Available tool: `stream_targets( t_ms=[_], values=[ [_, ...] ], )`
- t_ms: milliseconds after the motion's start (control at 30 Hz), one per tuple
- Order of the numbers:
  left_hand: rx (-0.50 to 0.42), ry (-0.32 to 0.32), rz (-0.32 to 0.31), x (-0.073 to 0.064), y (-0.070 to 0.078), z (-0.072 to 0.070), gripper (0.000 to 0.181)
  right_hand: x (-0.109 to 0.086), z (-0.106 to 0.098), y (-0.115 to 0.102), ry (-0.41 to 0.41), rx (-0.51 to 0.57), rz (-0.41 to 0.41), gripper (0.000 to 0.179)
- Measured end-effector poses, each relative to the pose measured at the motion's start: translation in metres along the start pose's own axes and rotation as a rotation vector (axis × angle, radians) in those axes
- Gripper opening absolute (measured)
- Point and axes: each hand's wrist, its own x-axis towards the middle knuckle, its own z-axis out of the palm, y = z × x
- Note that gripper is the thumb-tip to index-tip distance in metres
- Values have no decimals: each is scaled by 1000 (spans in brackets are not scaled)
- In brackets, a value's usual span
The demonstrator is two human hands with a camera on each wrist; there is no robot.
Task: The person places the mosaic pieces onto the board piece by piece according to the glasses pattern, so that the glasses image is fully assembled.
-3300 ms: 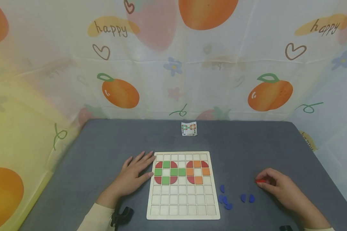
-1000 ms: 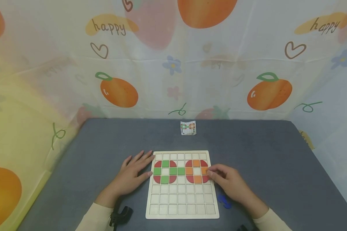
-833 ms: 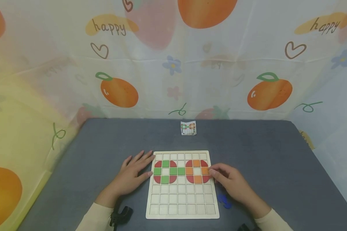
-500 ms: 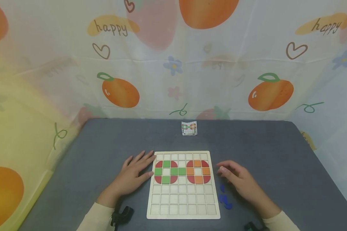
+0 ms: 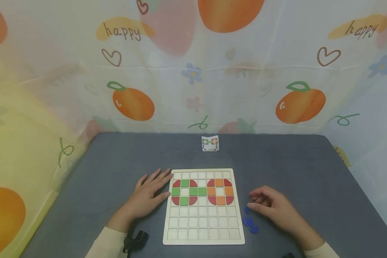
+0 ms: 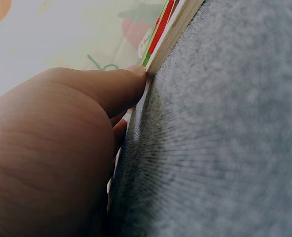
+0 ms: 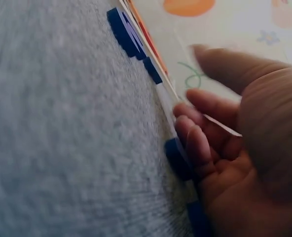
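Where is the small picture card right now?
In the head view, the card is centred near the far edge of the table, beyond the board.

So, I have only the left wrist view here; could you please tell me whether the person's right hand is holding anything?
Observer: Nothing shows between the fingers of the right hand.

Operator: Thank you; are there any loose pieces near it?

Observer: Yes, blue pieces lie on the table, just right of the board.

Operator: And is there anything beyond the board's far edge, please?

Observer: A small card with a red, green and orange pattern, near the back of the table.
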Motion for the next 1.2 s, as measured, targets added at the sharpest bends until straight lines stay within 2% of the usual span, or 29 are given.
stream_targets(
  t_ms=[167,500,767,1067,1200],
  values=[
    [-2,3,5,0,-1,0,69,0,4,-2,3,-153,-101,24],
    [-4,6,7,0,-2,1,69,-1,8,-2,-30,-192,-115,23],
    [-10,9,11,-1,-3,1,69,-2,6,-5,-87,-222,-105,21],
    [11,11,3,0,-4,2,69,0,10,-4,-49,-303,-169,19],
    [10,5,1,0,-4,2,69,0,12,-5,-32,-290,-170,17]
  ],
)
